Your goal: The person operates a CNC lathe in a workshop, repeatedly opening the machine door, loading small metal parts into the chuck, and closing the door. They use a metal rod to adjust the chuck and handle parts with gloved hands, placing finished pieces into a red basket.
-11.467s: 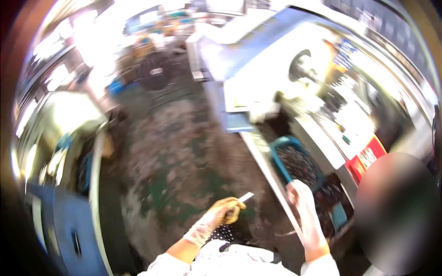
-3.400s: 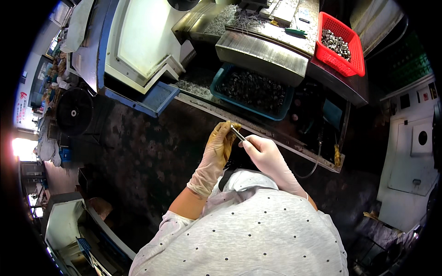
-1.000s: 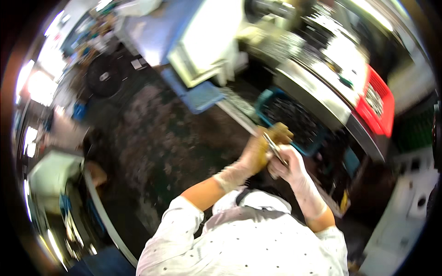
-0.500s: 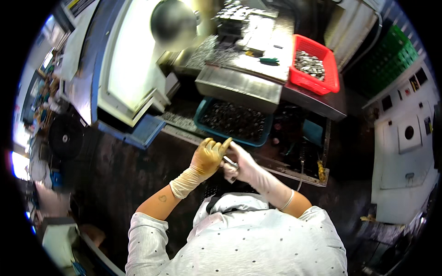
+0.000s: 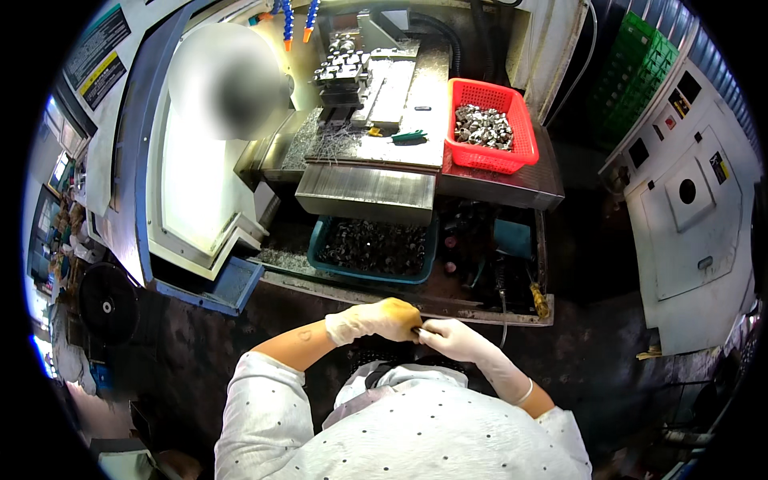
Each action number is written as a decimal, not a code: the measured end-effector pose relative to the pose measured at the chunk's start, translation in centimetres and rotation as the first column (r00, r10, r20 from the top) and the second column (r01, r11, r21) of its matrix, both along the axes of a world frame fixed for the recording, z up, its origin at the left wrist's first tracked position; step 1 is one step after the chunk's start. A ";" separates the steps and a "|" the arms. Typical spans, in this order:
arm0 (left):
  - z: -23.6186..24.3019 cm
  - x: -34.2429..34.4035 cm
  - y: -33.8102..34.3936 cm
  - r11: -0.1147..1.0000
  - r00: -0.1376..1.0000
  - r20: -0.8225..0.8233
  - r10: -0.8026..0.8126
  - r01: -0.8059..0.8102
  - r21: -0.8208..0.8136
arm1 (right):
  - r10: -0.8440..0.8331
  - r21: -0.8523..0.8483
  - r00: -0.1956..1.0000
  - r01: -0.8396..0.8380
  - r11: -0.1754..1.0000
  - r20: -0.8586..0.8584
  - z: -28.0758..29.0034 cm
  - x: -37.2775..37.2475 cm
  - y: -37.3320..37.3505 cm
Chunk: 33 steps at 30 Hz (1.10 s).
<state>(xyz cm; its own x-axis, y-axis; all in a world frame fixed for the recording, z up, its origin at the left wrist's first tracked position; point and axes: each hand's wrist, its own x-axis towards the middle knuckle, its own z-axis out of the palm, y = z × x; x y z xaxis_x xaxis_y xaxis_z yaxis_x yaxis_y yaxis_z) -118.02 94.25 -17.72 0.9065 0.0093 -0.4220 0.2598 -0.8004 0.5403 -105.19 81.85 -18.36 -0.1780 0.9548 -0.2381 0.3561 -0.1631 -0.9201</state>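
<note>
Small part: we see only a tiny dark piece (image 5: 417, 330) pinched between both hands, in front of our chest and below the teal bin; its long axis and heading are too small for us to tell.
Left hand (image 5: 390, 318): yellow-stained glove, fingers curled shut on the piece, forearm coming in from lower left.
Right hand (image 5: 448, 336): white glove, fingertips closed on the same piece, touching the left.
Teal bin (image 5: 322, 237): full of dark metal parts.
Red basket (image 5: 524, 132): holds shiny parts, up on the machine shelf.

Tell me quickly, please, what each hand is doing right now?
Left hand: closed, pinching a small thin part at the fingertips.
Right hand: closed on the same small part, meeting the left hand.
</note>
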 end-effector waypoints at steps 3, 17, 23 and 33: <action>2.2 4.4 -0.9 0.953 0.968 -0.111 -0.225 0.195 -0.233 | -0.149 -0.131 0.988 0.141 0.981 -0.048 1.7 1.6 -3.0; 8.3 22.9 7.9 0.976 0.850 0.519 0.092 -0.180 0.121 | -0.847 -0.067 0.465 0.883 0.465 0.258 5.5 5.6 -19.2; 8.5 22.2 6.9 0.968 0.452 0.885 0.111 -0.251 0.007 | -0.931 -0.179 0.261 0.934 0.311 -0.255 3.1 4.0 -12.7; -9.7 -1.8 -4.6 -0.650 0.487 -0.671 0.559 -0.245 -0.719 | -0.330 0.139 0.840 0.299 0.944 0.430 -2.7 -3.2 2.7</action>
<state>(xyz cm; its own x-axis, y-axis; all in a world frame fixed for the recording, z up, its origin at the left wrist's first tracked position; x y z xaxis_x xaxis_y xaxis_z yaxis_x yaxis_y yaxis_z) -119.78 89.68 -27.39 0.7929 0.2834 -0.5394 -0.1305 0.9437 0.3040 -108.34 84.57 -21.07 0.2439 0.9571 -0.1562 0.6662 -0.2824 -0.6903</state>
